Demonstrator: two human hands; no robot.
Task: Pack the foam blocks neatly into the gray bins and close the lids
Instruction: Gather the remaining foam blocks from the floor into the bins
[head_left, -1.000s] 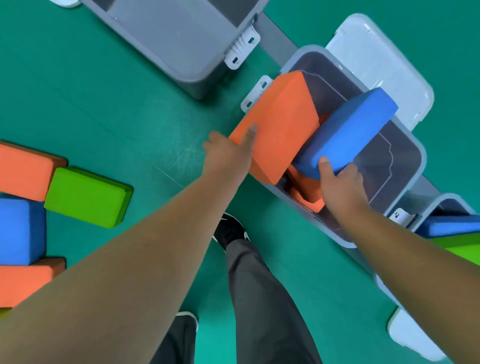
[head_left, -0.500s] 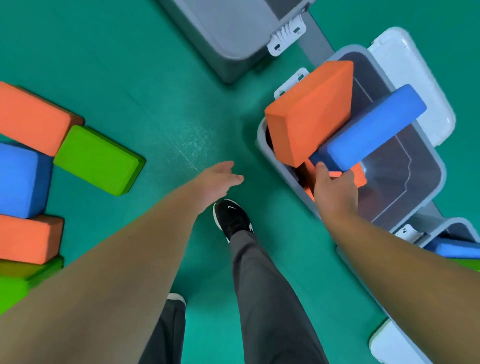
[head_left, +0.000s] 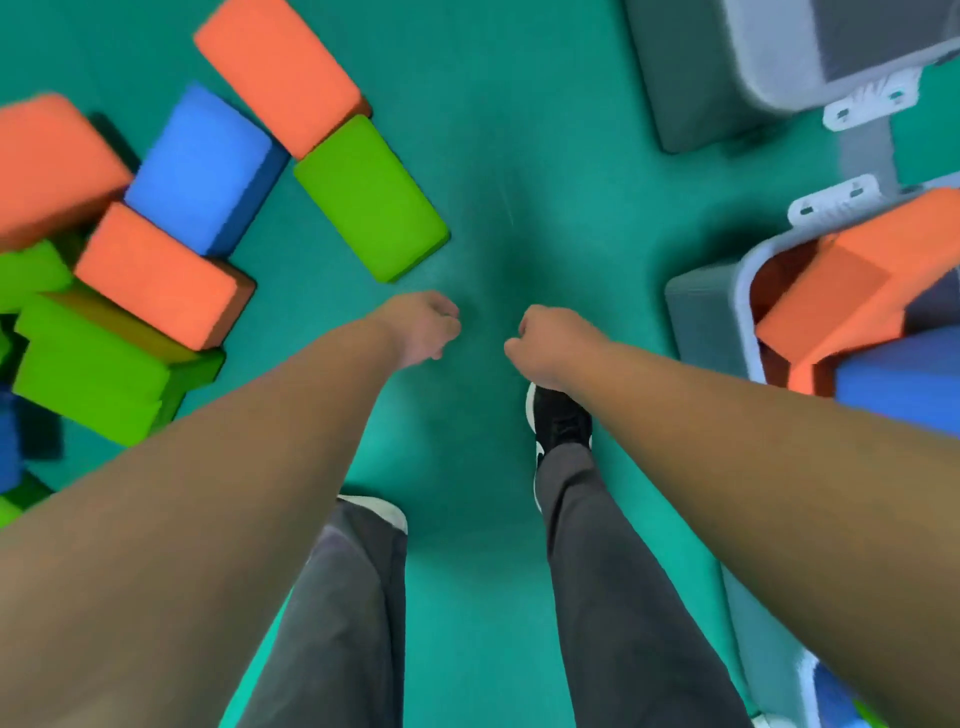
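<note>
Far left: loose foam blocks (head_left: 161, 275) are heaped on the floor (head_left: 493, 156), orange, blue & green, several stacked crooked on each other, so most of the job looks undone. Risk 1: pulling one from low in the heap would prob. topple the rest & scatter them. Safer pick, IMO, is the green block (head_left: 371, 200). It lies flat at the heap's edge and meets only an orange one at its far end.

Centre: left hand (head_left: 423, 327) & right hand (head_left: 550, 345) both hang over bare floor, fingers loosely curled, nothing in either. They are near each other and well apart from any block. The frame is motion-blurred, so exact finger pose is hard to read. A shoe (head_left: 558, 415) sits just below the right hand. Blocks strewn on the floor are a trip hazard if the person steps w/o looking.

Right: the gray bin (head_left: 748, 291) has no lid on it. A tilted orange block (head_left: 872, 280) leans across the opening, upper end seemingly above the rim. A blue block (head_left: 904, 384) sits beside it, also high. Risk 2, the main one: neither lies flat, so more blocks won't fit neatly & the lid prob. can't shut till both are re-seated. Dropping another on top could wedge them worse or knock the orange one out over the rim. A second gray bin (head_left: 789, 62) sits top right; its contents can't be told.
</note>
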